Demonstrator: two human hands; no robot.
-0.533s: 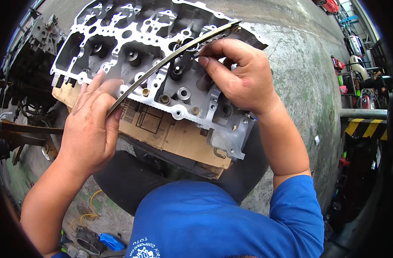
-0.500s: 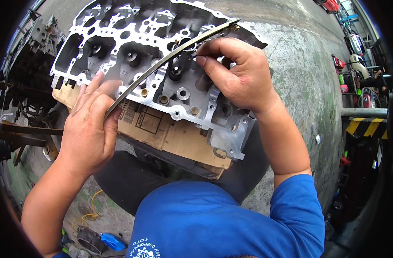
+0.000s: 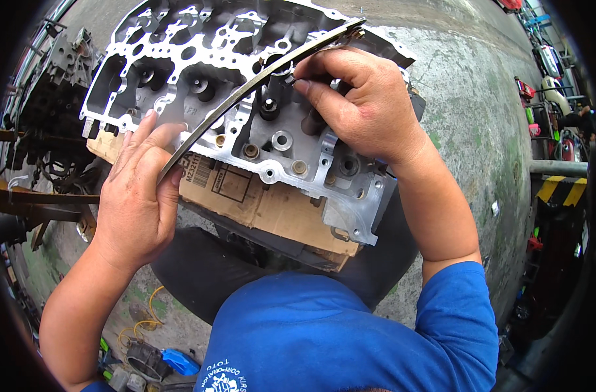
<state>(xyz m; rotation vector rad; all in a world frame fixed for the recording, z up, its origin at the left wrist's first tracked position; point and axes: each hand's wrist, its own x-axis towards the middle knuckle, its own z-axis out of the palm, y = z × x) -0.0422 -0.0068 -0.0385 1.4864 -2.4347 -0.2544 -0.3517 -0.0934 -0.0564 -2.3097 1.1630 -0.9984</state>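
Note:
A grey cast-metal cylinder head (image 3: 272, 171) with several bores and bolts lies across a flattened brown cardboard box (image 3: 262, 212). A long, narrow metal bar (image 3: 246, 91) slants over it, from lower left to upper right. My left hand (image 3: 138, 186) is closed around the bar's lower end, its fingertips by the head's near-left edge. Over the right part of the head, my right hand (image 3: 360, 98) is closed in a pinch at thumb and forefinger, below the bar's far end. A small dark piece shows at those fingertips, too small to name. A dark spring-like post (image 3: 268, 110) stands just left of them.
Large dark engine parts (image 3: 53, 98) stand on the left, beside a brown metal beam (image 3: 43, 196). A yellow hose (image 3: 148, 320) and a blue container (image 3: 179, 360) lie on the floor at lower left. At right are a grey pipe (image 3: 559, 167) and a yellow-black striped barrier (image 3: 562, 191).
The whole view has shifted slightly. My right fingertips have edged a little toward the upper left against the head. My left hand keeps its grip on the bar.

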